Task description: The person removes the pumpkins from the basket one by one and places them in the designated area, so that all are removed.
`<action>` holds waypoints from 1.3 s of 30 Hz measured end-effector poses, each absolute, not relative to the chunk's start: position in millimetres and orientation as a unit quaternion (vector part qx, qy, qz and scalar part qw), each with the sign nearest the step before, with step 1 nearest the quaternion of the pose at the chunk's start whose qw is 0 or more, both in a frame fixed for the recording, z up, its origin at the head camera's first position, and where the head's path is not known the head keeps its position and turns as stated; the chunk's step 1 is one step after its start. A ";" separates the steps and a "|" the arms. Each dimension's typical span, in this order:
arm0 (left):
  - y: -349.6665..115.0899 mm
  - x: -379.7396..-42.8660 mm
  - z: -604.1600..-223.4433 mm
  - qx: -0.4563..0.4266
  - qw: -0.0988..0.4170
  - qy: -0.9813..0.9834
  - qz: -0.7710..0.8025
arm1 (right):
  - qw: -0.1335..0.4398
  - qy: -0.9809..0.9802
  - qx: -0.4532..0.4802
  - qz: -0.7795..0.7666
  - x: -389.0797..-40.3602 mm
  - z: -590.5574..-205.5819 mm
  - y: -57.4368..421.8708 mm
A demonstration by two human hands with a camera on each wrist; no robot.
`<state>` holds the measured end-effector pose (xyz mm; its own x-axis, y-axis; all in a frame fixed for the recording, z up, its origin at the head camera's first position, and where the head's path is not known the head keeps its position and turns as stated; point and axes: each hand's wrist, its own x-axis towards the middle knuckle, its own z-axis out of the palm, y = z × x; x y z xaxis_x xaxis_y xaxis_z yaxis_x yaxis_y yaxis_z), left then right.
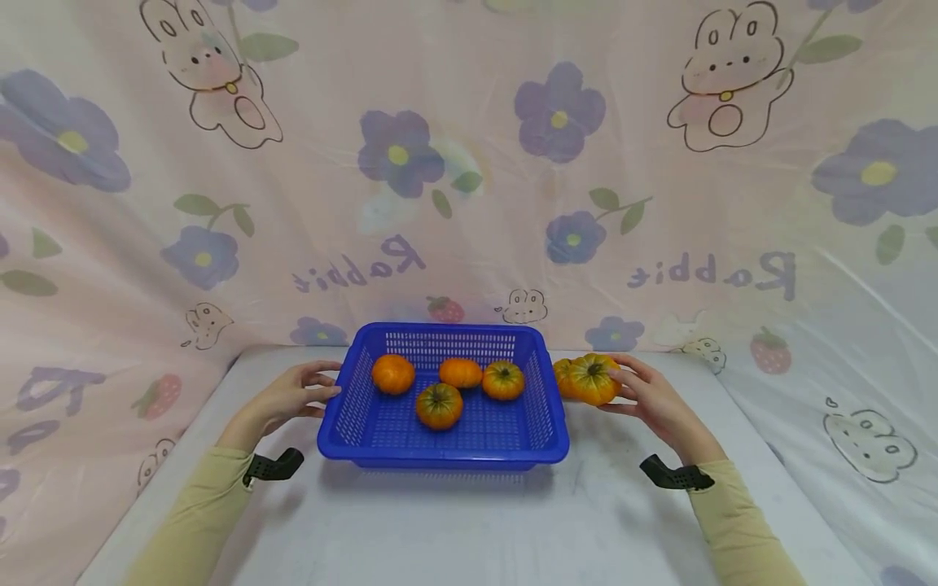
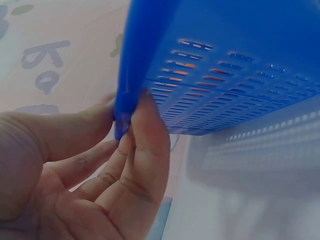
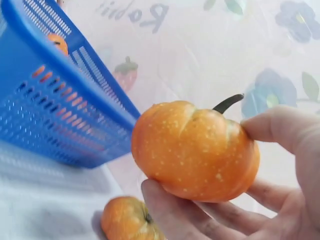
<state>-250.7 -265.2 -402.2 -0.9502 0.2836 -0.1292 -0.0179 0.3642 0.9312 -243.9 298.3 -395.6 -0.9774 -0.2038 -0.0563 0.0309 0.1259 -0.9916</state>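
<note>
My left hand grips the left rim of a blue plastic basket, thumb on one side and fingers on the other. Several small orange pumpkins sit inside, among them a greenish-topped pumpkin near the middle and a plain orange one at the left. Just outside the basket's right wall, my right hand holds a ribbed orange pumpkin with a dark curved stem, between thumb and fingers. Another pumpkin lies on the table below it, partly hidden behind the held one in the head view.
The basket stands toward the back of a white table. A pale curtain printed with rabbits, flowers and strawberries hangs behind and along the sides. Black wrist mounts are strapped over both sleeves.
</note>
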 end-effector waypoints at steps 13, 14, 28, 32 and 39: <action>-267.1 -249.2 -401.6 0.097 0.139 0.804 0.570 | 0.084 0.740 -0.028 -0.667 -244.6 -411.0 326.5; -267.2 -249.3 -401.3 0.097 0.139 0.804 0.570 | 0.084 0.739 -0.024 -0.668 -245.3 -412.6 328.3; -264.5 -249.7 -400.9 0.100 0.135 0.810 0.562 | 0.085 0.735 0.023 -0.673 -256.4 -431.9 345.5; -264.7 -251.0 -400.2 0.105 0.134 0.813 0.557 | 0.089 0.735 0.036 -0.671 -258.9 -435.5 346.5; -264.7 -249.0 -397.2 0.099 0.130 0.817 0.553 | 0.093 0.718 0.055 -0.688 -263.4 -441.6 348.0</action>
<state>-249.0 -264.7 -397.2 -0.9466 0.3058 -0.1018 0.0188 0.3678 0.9297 -263.4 348.0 -441.6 -0.9766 -0.0487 -0.2094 0.2072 0.0474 -0.9772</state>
